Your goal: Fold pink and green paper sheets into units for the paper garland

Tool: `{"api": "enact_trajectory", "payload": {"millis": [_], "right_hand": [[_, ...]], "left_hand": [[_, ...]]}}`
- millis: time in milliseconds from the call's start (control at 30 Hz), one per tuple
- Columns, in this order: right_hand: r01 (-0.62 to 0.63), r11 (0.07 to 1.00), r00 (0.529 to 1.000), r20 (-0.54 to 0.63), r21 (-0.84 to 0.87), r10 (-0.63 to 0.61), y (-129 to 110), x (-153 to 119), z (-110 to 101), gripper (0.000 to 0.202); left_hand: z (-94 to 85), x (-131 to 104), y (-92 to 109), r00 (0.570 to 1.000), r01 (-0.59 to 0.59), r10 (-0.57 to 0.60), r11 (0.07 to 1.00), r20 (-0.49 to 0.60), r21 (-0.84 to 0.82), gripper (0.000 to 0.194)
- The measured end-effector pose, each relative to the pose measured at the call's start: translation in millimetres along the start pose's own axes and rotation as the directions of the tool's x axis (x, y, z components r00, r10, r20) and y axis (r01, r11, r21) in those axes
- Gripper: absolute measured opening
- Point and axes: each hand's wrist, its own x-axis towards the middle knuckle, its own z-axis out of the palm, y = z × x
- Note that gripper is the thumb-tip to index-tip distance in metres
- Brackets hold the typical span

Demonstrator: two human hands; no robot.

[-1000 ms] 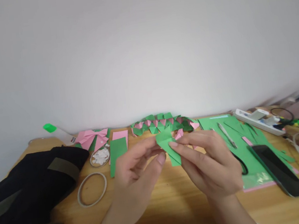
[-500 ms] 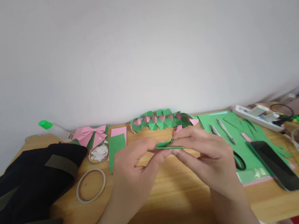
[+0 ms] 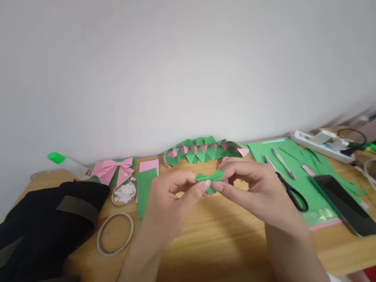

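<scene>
A small folded piece of green paper [image 3: 210,176] is held up over the middle of the wooden table [image 3: 213,253]. My left hand [image 3: 171,203] pinches its left side between thumb and fingers. On the other side, my right hand [image 3: 257,192] grips it the same way, and the two thumb tips nearly meet in front of it. Two points of the paper stick up above my thumbs. Behind my hands, against the wall, lies a chain of green and pink folded paper pieces [image 3: 196,153]. Part of a pink piece is hidden behind my right hand.
To the left are dark cloth [image 3: 46,224], a tape roll [image 3: 100,242], a ring of white scraps [image 3: 124,193], a pink paper bow [image 3: 112,169] and green sheets [image 3: 146,190]. To the right lie scissors [image 3: 297,198], a pen [image 3: 284,164], a phone [image 3: 347,205] and a power strip [image 3: 322,145].
The green paper has turned from a nearly flat, edge-on view to show two raised points and a lower part. My right hand has shifted slightly, uncovering more of the scissors.
</scene>
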Motion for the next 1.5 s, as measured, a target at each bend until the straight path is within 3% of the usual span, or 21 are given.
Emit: {"api": "enact_trajectory", "payload": {"millis": [133, 267, 400, 567, 767, 967, 1233, 1367, 1500], "right_hand": [[-0.08, 0.993, 0.996, 0.054, 0.087, 0.075, 2.1, 0.2, -1.5, 0.022], [-0.203, 0.944, 0.97, 0.183, 0.261, 0.159, 6.3, 1.4, -3.2, 0.026], [-0.308, 0.909, 0.941, 0.231, 0.282, 0.247, 10.1, 3.1, -3.1, 0.03], [-0.418, 0.884, 0.886, 0.31, 0.209, 0.345, 11.8, 3.8, -5.0, 0.032], [-0.269, 0.95, 0.943, 0.243, 0.161, 0.226, 9.0, 3.7, -6.8, 0.031], [-0.192, 0.976, 0.964, 0.205, 0.103, 0.168, 6.2, 3.2, -7.5, 0.033], [-0.193, 0.96, 0.978, -0.041, 0.201, 0.206, 7.4, 2.6, 5.4, 0.031], [-0.147, 0.988, 0.989, -0.02, 0.046, 0.148, 5.5, 0.9, 8.7, 0.027], [-0.005, 0.996, 0.999, 0.051, -0.09, 0.01, 4.2, 1.0, 5.7, 0.03]], "left_hand": [[0.2, -0.3, 3.5, 0.998, -0.049, 0.045, 0.995, 0.044, 0.092, 0.027], [2.0, 0.3, 5.8, 0.99, -0.137, 0.136, 0.99, 0.038, 0.037, 0.036], [2.6, 1.9, 3.6, 0.997, -0.07, 0.071, 0.997, 0.038, -0.034, 0.034], [0.7, 5.1, -0.3, 0.992, 0.008, 0.003, 0.996, 0.124, -0.09, 0.029], [3.0, 8.3, -2.3, 0.998, 0.046, -0.037, 0.978, 0.048, -0.204, 0.025], [7.5, 7.4, -1.9, 0.997, 0.071, -0.074, 0.958, -0.002, -0.279, 0.025], [16.7, 12.3, -3.9, 0.991, 0.055, -0.089, 0.95, -0.099, -0.306, 0.011], [11.3, 9.5, -4.4, 0.997, -0.008, -0.007, 0.985, -0.082, -0.172, 0.019], [7.7, 8.2, -4.4, 0.999, -0.02, 0.018, 0.995, -0.027, -0.097, 0.02]]}}
